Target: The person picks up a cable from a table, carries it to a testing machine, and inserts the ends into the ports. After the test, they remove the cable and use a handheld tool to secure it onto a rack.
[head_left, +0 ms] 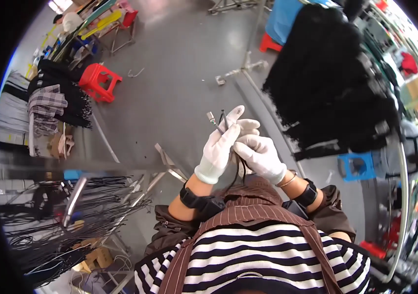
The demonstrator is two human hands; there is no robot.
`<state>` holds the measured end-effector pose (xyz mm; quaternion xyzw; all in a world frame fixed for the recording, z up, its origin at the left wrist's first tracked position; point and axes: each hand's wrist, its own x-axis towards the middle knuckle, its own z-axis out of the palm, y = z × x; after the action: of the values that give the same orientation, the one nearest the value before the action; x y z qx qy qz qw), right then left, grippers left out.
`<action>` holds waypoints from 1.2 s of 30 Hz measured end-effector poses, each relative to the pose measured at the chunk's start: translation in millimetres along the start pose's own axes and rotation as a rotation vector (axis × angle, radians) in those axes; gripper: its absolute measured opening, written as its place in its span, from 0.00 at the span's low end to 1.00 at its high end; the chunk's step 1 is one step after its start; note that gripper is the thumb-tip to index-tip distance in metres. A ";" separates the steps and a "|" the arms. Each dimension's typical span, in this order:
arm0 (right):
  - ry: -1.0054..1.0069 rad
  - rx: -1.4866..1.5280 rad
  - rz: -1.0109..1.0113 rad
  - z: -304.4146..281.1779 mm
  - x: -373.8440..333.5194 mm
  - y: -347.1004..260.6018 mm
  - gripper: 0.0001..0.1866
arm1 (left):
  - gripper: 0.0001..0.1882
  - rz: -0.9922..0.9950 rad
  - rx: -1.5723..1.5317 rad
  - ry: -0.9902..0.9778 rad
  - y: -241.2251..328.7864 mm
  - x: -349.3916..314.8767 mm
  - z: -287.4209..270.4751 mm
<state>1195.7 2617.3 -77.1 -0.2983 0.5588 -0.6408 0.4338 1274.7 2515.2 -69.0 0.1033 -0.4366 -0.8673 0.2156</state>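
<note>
One gloved left hand (221, 147) pinching a dark cable (218, 128) between thumb and fingers, metal end (211, 117) poking up, gloved right hand (260, 158) curled just beside, exact grip unclear, black cord (244, 171) dangling below.

- It was a workshop.
- Dark cords (67, 215) filled one side.
- Black goods (329, 78) hung near a metal rail (404, 188).
- Plastic stools (91, 78) stood on grey floor (174, 63).

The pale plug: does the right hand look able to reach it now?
Probably yes: the plug sticks out uncovered; the right hand is close, but must pass around the left hand.
</note>
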 end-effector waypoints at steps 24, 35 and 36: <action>-0.154 -0.846 -0.427 57.9 841.4 -63.0 0.09 | 0.08 0.093 -0.444 0.565 281.6 647.5 -445.0; -0.463 -0.917 -0.209 70.3 1262.1 -108.8 0.08 | 0.03 0.195 0.139 0.497 421.4 956.9 -646.7; -0.492 -0.884 -0.209 77.0 1302.3 -114.0 0.09 | 0.03 0.232 0.189 0.531 438.7 986.3 -661.0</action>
<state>656.7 1423.8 -84.4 -0.6491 0.6249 -0.2942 0.3187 768.5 1355.5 -103.0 0.2955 -0.4525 -0.7351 0.4094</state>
